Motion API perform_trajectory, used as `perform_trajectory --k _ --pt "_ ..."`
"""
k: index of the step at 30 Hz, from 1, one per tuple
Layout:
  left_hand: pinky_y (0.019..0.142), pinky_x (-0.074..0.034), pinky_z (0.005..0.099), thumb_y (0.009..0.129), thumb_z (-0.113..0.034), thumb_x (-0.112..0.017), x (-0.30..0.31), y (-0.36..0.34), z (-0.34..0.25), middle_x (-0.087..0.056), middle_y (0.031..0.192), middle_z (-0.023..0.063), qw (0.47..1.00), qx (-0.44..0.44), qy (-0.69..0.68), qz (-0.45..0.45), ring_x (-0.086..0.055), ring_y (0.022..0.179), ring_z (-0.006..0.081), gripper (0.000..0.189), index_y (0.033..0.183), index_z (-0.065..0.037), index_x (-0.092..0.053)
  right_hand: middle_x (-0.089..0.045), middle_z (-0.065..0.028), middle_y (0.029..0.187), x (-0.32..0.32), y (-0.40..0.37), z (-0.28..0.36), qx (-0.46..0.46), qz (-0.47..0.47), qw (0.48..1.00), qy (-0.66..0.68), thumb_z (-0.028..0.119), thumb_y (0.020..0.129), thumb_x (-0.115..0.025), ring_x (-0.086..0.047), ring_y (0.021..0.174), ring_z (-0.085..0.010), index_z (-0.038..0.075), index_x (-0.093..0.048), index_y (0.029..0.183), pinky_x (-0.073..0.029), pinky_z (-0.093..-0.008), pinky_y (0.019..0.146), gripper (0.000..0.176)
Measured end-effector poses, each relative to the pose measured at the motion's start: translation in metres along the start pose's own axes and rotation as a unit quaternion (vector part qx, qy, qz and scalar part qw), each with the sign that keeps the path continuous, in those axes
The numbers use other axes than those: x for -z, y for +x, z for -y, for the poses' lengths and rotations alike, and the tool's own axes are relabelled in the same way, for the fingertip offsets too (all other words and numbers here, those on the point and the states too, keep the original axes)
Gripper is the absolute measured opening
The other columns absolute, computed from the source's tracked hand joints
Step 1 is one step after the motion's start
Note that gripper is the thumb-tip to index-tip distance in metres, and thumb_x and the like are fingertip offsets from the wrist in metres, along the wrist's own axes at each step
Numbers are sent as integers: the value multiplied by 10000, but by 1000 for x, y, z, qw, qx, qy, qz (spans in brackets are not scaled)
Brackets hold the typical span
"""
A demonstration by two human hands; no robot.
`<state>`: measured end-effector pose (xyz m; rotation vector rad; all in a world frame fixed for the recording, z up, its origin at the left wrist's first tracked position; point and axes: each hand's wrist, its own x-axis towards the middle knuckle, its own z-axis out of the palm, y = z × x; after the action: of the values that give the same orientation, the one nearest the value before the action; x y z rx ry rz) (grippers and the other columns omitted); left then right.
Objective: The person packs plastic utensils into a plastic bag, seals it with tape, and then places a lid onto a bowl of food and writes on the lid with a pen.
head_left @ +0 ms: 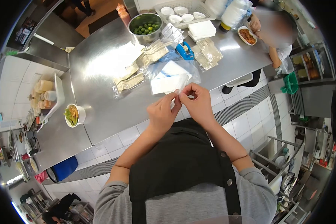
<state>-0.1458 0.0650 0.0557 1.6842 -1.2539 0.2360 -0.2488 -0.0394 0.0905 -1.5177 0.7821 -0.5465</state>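
Observation:
At the front edge of the steel counter, my left hand (163, 111) and my right hand (196, 101) meet, fingertips pinched together. Between them is a small pale thing, perhaps thin plastic, too small to make out. Just beyond my fingers lies a clear plastic bag (194, 71) with white napkins (165, 84) in or on it. Bundles of wooden cutlery (130, 83) in clear wrap lie left of the bag, and more wooden cutlery (153, 53) lies behind. A blue tape dispenser (185, 51) stands behind the bag, beside beige packets (207, 54).
A steel bowl of limes (145, 29), a basket (209, 14) with white cups and a stack of white napkins (201, 30) stand at the back. A bowl of salad (74, 115) is at left. A person (275, 30) is at right beside a food tray (247, 36).

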Motion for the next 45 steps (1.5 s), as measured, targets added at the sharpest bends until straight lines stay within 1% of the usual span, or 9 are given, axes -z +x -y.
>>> perform_trajectory --k 7,13,18,31,34,37,40,43,45 --pt "508 -483 312 813 -70 -781 -24 5 -2 -715 810 80 997 -14 -3 78 -685 625 228 280 1065 -66 -660 -577 -92 872 20 0 -21 71 -43 995 -59 31 810 -686 -621 766 -172 -16 -571 794 -542 -295 628 125" --pt "596 -544 308 892 -75 -716 -58 20 -9 -738 869 115 968 135 -100 185 -726 734 230 166 1049 -24 -694 -529 -106 990 59 -2 -37 106 -93 983 -118 18 801 -680 -595 826 -219 3 -540 814 -523 -305 623 142" --pt "580 -536 322 912 -84 -691 -97 33 -35 -732 851 126 945 147 -138 259 -712 703 218 96 968 -7 -680 -521 -109 1038 101 -5 -44 57 -117 987 -93 -4 798 -655 -571 868 -199 4 -550 825 -512 -290 696 110" --pt "592 -504 445 938 -188 -624 -320 33 -94 -674 736 143 930 53 -73 357 -651 616 368 127 987 -73 -599 -538 -128 1124 325 -57 -122 -58 -300 949 -82 3 772 -649 -579 974 -206 5 -569 801 -517 -279 701 85" --pt "610 -525 427 968 -182 -599 -395 18 -74 -736 825 135 871 146 -146 446 -684 633 290 146 1042 -57 -607 -552 -121 1162 391 -84 -161 -90 -347 933 -37 8 804 -652 -574 998 -172 9 -578 819 -509 -273 740 76" --pt "704 -533 384 1016 -195 -545 -476 -11 -55 -748 951 143 635 499 -244 537 -688 762 235 159 1115 -72 -559 -564 -108 1185 451 -118 -183 -114 -386 916 -3 7 842 -645 -571 1024 -157 15 -589 838 -499 -280 791 56" --pt "742 -491 321 1053 -189 -485 -554 -62 -29 -712 1126 143 544 654 -354 387 -661 931 191 156 1181 -102 -503 -575 -97 1197 489 -153 -197 -136 -429 893 33 8 874 -634 -570 1038 -150 22 -590 843 -482 -283 833 56" --pt "734 -427 269 1066 -193 -469 -601 -48 -46 -647 1273 147 550 717 -361 230 -625 1043 162 220 1274 -125 -454 -581 -92 1199 509 -184 -195 -166 -450 877 30 13 892 -630 -576 1040 -152 20 -578 837 -472 -285 854 75" --pt "693 -405 272 1070 -211 -468 -637 -46 -29 -639 1284 122 563 701 -374 228 -635 1058 168 244 1303 -140 -448 -580 -95 1200 513 -201 -207 -175 -450 875 11 12 899 -629 -581 1031 -154 15 -567 837 -471 -286 860 88"
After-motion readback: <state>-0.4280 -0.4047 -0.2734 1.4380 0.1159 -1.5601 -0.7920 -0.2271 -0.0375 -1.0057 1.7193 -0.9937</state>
